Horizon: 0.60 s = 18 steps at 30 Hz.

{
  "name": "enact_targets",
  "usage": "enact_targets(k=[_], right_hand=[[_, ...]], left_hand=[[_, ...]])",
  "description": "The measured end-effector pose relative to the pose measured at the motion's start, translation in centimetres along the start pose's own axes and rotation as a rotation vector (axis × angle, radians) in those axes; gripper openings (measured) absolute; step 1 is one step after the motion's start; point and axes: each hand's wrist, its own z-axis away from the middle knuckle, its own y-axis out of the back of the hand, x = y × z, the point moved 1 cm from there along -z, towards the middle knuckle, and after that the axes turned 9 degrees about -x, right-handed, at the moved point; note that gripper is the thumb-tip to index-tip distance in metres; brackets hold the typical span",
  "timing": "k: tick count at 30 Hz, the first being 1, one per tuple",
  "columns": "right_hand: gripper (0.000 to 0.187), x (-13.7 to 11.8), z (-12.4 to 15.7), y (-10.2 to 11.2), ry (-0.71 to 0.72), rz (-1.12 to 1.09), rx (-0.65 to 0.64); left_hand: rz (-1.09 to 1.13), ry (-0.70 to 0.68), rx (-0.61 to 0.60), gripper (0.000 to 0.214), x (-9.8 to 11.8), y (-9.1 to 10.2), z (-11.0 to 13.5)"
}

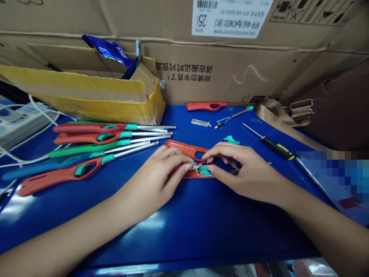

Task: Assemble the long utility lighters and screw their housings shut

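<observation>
An orange lighter casing lies opened into halves on the blue table; the upper half point(184, 147) shows behind my fingers, the lower half point(190, 174) beneath them. My left hand point(161, 171) is closed, thumb and forefinger pinching a small clear lighter fuel tank point(194, 166) over the lower half; most of it is hidden. My right hand point(245, 167) is bent over the right end, its thumb pressed on a green trigger point(205, 170) seated in the casing, its forefinger by the upper half's loop. Thin white wire curves below the trigger. A metal tube point(269, 163) shows partly behind my right hand.
Assembled lighters point(86, 169) lie at left, before a yellow-taped carton point(115, 100). Behind my hands are a red casing half point(206, 106), a clear tank point(201, 122), a wired tube point(236, 115) and a green trigger point(231, 139). A screwdriver point(276, 148) lies at right.
</observation>
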Motion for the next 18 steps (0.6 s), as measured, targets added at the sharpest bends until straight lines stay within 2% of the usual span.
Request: enact_targets(k=[2, 5, 8, 11, 14, 18], right_hand=[[0.023, 0.2, 0.1, -0.1, 0.094, 0.110, -0.005], [0.028, 0.3, 0.1, -0.6, 0.180, 0.224, -0.078], [0.026, 0.3, 0.1, -1.2, 0.200, 0.282, -0.145], [0.024, 0.4, 0.0, -1.7, 0.199, 0.278, -0.139], [0.021, 0.5, 0.0, -1.9, 0.205, 0.273, -0.125], [0.023, 0.6, 0.1, -1.8, 0.217, 0.298, -0.110]], left_hand=[[-0.040, -0.005, -0.015, 0.021, -0.3, 0.1, -0.1], [-0.032, 0.011, -0.064, 0.019, -0.4, 0.1, -0.1], [0.043, 0.069, -0.061, 0.012, -0.5, 0.1, -0.1], [0.090, 0.104, -0.068, 0.010, -0.5, 0.1, -0.1], [0.032, 0.074, -0.093, 0.008, -0.4, 0.3, -0.1], [-0.065, 0.010, -0.046, 0.010, -0.2, 0.8, -0.1]])
